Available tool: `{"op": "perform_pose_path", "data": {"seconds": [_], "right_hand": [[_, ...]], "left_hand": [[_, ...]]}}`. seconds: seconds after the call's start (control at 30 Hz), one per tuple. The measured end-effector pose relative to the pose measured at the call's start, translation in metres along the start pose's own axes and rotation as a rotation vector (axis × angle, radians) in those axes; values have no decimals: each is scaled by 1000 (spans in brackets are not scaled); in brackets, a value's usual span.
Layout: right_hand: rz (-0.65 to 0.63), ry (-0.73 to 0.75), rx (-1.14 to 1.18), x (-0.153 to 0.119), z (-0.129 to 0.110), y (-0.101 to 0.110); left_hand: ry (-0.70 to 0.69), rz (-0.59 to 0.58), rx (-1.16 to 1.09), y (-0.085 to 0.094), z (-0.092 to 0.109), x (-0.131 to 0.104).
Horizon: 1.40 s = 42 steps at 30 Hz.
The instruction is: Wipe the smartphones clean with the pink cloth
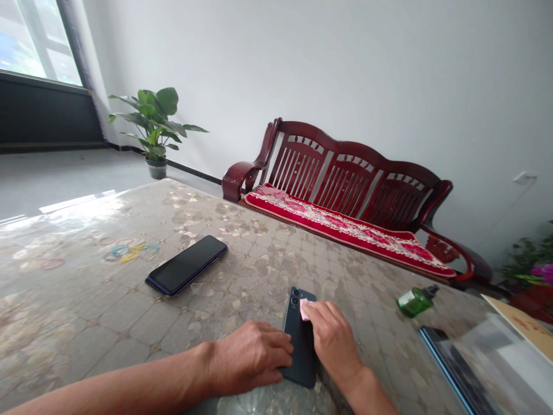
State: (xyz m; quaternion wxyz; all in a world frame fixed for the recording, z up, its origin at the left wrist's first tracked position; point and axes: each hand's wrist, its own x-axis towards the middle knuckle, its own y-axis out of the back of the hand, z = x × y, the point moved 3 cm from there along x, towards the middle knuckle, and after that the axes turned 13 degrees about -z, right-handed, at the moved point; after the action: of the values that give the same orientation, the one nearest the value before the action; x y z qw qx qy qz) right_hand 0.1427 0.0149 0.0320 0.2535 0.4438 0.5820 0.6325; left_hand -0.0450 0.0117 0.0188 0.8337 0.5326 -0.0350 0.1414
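Observation:
A dark phone (301, 351) lies on the table with its back and camera lenses facing up. My left hand (254, 355) is at the phone's left edge, its fingers together and curled against the side. Pinched in the fingers of my right hand (334, 340) is a small pink cloth (305, 309), which touches the phone's back beside the lenses. Part of the phone's right edge is hidden by my right hand.
Another phone (189, 265) lies screen up at the left, near loose rubber bands (129, 252). On the right are a green spray bottle (415, 301), a blue-edged phone (458, 369) and papers (521, 325). A red wooden bench (345, 173) stands beyond the table (242, 259).

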Motion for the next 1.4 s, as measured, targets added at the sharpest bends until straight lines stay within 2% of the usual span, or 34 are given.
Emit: {"op": "perform_pose_path", "data": {"seconds": [0.13,0.2,0.47,0.57,0.8,1.1,1.4], "right_hand": [[-39,94,34,-22,-17,3],[-42,95,36,-24,-21,3],[-21,64,23,16,-17,-9],[-13,62,9,14,-21,-9],[-62,102,21,-9,-32,-2],[-32,13,22,18,-24,-10],[-60,87,47,-12,-34,-3]], "left_hand": [[17,2,14,2,1,1],[21,-12,24,2,1,2],[13,-23,56,-1,-1,1],[13,-22,66,-3,-1,1],[20,-14,82,-3,-1,2],[3,-27,96,-3,-2,1],[5,-16,86,-2,1,1]]}}
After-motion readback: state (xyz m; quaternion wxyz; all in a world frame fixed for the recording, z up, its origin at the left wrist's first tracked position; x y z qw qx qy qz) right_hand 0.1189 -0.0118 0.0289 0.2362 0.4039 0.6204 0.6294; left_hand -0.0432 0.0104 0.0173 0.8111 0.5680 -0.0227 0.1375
